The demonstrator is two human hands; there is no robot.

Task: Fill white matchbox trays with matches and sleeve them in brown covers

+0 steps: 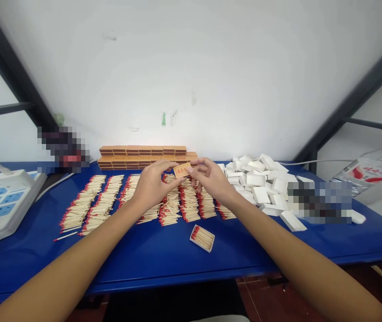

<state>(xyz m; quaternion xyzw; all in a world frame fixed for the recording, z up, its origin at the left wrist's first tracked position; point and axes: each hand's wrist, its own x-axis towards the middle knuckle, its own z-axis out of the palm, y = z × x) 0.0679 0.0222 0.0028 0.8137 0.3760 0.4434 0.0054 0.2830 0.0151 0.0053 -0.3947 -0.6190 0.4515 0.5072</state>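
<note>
Between them, my left hand (pixel 154 180) and my right hand (pixel 212 178) hold a small orange matchbox sleeve (pixel 181 170) with red lettering, raised above the rows of matches. Fingers and thumbs of both hands pinch its two ends. Below my hands, red-tipped matches (pixel 82 202) lie in several slanting rows across the blue table (pixel 137 264). Nearer the front edge sits a white matchbox tray (pixel 203 238), filled with matches whose heads point left. Behind my hands, orange matchboxes (pixel 137 160) are stacked in long rows against the wall.
A heap of white trays (pixel 258 181) lies at the right. A power strip (pixel 6 203) with cables occupies the left side, and a clear plastic bottle (pixel 372 167) leans at the far right. Dark metal posts (pixel 13 58) slope at both sides. One match (pixel 65 236) lies apart.
</note>
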